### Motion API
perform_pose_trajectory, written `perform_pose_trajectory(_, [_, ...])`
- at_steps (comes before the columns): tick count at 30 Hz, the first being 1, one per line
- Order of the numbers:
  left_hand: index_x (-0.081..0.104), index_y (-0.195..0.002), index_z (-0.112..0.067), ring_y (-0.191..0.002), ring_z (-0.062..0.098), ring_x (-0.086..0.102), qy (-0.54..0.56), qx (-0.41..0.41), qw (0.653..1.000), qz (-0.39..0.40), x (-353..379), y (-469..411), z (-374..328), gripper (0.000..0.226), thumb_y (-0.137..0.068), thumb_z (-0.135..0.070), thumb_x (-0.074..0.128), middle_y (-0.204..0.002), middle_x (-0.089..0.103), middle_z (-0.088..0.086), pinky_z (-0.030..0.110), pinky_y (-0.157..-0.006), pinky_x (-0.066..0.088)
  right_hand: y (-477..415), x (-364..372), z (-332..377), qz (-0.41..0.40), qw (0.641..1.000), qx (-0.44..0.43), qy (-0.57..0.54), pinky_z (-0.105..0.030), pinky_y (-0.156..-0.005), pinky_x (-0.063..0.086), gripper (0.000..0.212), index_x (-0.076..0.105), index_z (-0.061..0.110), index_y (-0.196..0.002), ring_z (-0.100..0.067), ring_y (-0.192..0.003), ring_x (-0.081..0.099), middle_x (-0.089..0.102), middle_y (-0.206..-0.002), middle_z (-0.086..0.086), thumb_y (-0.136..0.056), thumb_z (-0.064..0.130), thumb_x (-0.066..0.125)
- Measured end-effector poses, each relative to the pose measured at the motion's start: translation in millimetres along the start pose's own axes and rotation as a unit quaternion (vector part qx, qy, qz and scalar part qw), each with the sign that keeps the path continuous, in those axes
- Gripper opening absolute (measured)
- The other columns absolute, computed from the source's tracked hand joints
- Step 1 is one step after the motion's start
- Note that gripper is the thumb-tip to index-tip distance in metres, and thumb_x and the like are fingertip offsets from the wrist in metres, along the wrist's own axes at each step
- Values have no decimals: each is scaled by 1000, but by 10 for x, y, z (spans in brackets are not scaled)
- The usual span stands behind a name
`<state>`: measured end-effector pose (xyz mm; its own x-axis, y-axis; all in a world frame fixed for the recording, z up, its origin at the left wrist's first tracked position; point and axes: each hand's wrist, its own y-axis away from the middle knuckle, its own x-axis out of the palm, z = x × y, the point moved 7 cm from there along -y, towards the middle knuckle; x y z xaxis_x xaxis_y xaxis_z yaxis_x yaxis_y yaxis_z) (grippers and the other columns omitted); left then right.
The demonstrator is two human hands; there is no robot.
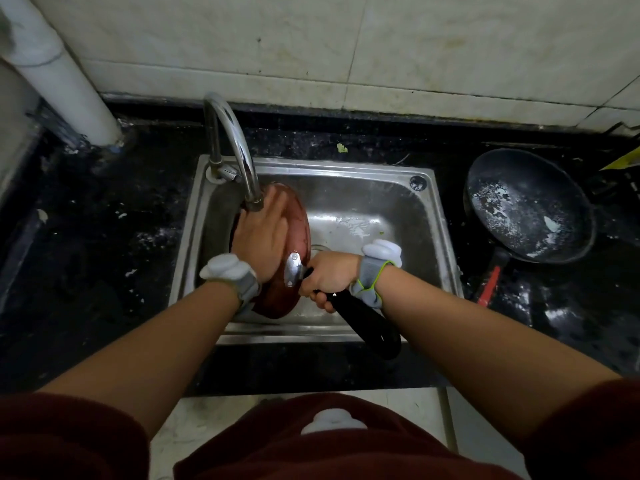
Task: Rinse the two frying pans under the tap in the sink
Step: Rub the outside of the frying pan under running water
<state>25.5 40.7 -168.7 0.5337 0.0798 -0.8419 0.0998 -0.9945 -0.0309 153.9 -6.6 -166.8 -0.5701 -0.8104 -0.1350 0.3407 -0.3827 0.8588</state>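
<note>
Right hand (329,275) wraps the black handle (363,320). Left hand (261,233) is pressed flat on the red pan (300,216), tipped on edge at the sink's (440,220) left side under the tap (239,150). Rigid, likely wet-slick, so I hold by the handle. Can't tell if water's running. Second pan (526,206) sits on the worktop, right of the sink.

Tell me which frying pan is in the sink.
The red pan, tilted on edge under the tap; the black pan, flecked white, sits on the counter right of the sink.
</note>
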Motion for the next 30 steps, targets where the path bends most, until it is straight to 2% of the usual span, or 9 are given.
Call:
perform_pose_trajectory(2, [31,-145,-12,-139,35,30,52,-142,987,-47,-115,-133,140,62,-91,-41,22,-151,30,17,47,-115,24,17,32,42,-3,998,0,62,-17,-38,39,33,43,5,-59,-12,-30,40,43,-41,-5,-91,-3,48])
perform_pose_trajectory(3, [33,-143,-8,-137,36,31,19,-151,987,-50,-137,-158,96,63,-91,-42,22,-150,32,20,47,-115,25,22,53,65,-5,995,-4,102,-20,-40,40,33,44,5,-59,-15,-34,43,46,-44,-6,-90,-3,48])
perform_pose_trajectory(7, [13,-147,0,-147,31,8,-131,44,990,21,93,120,-300,70,-93,-43,21,-157,10,19,44,-119,7,30,1,133,-60,972,-39,224,-28,-51,47,28,45,13,-64,-18,-50,52,54,-62,-5,-89,8,56])
perform_pose_trajectory(11, [16,-147,-1,-145,31,16,-157,95,983,-4,69,289,-206,70,-92,-44,18,-155,19,19,43,-119,8,21,-16,94,-64,975,-31,210,-24,-42,46,29,45,11,-63,-14,-39,50,53,-50,-4,-89,3,53])
perform_pose_trajectory(13, [22,-146,-3,-142,31,25,-101,12,994,-39,-39,196,-100,60,-96,-36,25,-152,29,18,45,-119,16,31,-8,95,-48,981,-22,187,-19,-36,41,32,44,7,-60,-14,-33,46,50,-42,-5,-90,-2,49])
perform_pose_trajectory(16, [29,-144,-4,-143,31,21,-46,-157,983,-87,-161,130,21,53,-98,-31,29,-153,27,17,46,-118,16,38,-93,206,-88,973,-46,206,-23,-40,43,29,45,11,-62,-15,-44,49,52,-57,-6,-88,6,56])
perform_pose_trajectory(21, [28,-143,3,-140,38,28,-188,89,978,-17,42,263,-310,68,-92,-42,29,-151,29,22,50,-111,30,4,-36,130,-22,995,-29,90,-15,-36,39,31,42,8,-64,-9,-29,39,42,-44,-6,-90,-8,41])
perform_pose_trajectory(25, [28,-145,-4,-144,33,21,-157,114,981,-5,-1,172,-282,64,-93,-42,21,-154,25,13,48,-112,27,-2,-75,94,-20,998,-49,43,-15,-36,38,30,44,8,-64,-7,-27,38,42,-39,-2,-91,-5,45])
perform_pose_trajectory(30, [27,-145,-11,-138,35,28,-27,-141,989,-40,-184,-126,345,62,-94,-45,18,-151,30,14,52,-113,22,7,-152,-140,-28,996,-82,30,-17,-35,38,13,48,4,-80,-7,-31,41,42,-61,-9,-91,0,51])
